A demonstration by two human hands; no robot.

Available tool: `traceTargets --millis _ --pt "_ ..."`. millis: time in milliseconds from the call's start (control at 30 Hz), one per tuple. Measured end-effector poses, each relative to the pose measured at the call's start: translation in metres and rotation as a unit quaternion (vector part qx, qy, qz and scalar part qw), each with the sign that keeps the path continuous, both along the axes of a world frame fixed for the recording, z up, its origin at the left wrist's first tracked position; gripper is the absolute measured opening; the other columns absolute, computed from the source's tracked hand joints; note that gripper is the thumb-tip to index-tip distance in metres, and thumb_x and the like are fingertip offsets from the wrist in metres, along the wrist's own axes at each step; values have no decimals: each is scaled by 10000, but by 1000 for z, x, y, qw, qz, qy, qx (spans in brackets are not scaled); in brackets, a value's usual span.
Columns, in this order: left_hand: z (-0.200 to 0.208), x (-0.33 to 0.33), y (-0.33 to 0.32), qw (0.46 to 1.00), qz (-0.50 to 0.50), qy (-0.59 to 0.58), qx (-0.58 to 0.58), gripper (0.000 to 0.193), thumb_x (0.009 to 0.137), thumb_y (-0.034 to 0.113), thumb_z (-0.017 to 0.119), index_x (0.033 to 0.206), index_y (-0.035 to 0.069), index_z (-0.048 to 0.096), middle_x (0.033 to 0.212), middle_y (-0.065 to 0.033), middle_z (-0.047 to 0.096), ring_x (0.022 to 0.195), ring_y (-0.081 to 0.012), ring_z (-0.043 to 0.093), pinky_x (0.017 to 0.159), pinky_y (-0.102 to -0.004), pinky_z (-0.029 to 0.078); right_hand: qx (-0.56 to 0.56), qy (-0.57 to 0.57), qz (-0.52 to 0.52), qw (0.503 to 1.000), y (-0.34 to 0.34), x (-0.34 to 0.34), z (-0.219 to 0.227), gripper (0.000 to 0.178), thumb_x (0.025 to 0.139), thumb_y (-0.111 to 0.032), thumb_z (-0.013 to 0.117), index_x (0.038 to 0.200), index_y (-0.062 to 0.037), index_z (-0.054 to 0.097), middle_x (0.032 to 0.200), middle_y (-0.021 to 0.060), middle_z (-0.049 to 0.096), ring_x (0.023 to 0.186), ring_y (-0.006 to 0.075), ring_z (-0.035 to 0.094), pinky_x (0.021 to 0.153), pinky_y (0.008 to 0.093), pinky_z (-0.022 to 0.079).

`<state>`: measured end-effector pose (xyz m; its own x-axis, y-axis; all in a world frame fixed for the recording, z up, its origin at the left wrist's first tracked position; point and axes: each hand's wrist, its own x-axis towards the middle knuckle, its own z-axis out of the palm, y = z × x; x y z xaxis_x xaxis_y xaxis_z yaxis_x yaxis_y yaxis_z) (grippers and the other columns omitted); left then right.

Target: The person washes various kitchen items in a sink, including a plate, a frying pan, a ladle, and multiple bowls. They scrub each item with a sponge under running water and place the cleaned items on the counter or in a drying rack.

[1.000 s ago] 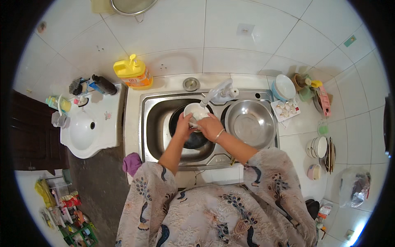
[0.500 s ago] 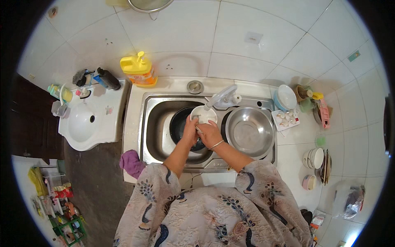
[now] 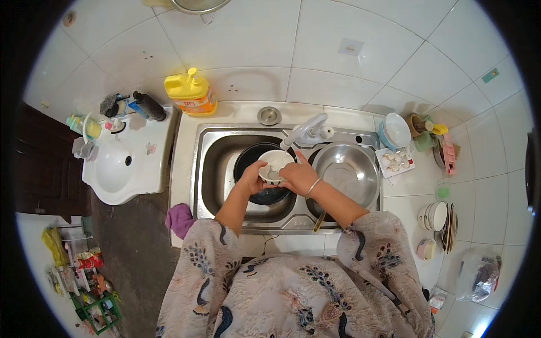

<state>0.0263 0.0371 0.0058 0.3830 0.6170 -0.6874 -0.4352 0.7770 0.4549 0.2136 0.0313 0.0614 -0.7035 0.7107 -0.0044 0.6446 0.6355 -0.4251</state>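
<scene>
The steel sink has 2 basins; a dark pan lies directly beneath both hands. A small white bowl sits between the hands, mouth tilted toward the person; being round, it has no long axis. Left hand grips its left rim. Right hand clasps its right side, equally near.

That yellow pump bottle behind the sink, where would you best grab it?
Probably around the wide body of the yellow pump bottle, coming from the front, the sink side. It stands upright against the tiled wall, so its back is blocked, and the thin pump on top looks a poor grip.
</scene>
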Motion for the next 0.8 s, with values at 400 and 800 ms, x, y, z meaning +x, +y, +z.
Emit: traceTargets --millis 400,800 --pt "14 23 -1 951 193 -213 113 319 894 241 472 1172 83 487 1135 -66 551 1005 -229 548 902 -409 409 -437 633 -435 468 48 -1 -56 273 859 -215 565 1036 -7 560 1010 83 595 941 173 549 841 283 432" --pt "-5 24 -2 961 131 78 229 239 913 163 436 1062 9 541 936 -33 592 848 -118 542 770 -261 418 -207 425 -258 843 55 -26 -63 243 829 -73 518 1063 -48 576 1127 94 562 1040 219 507 902 320 396"
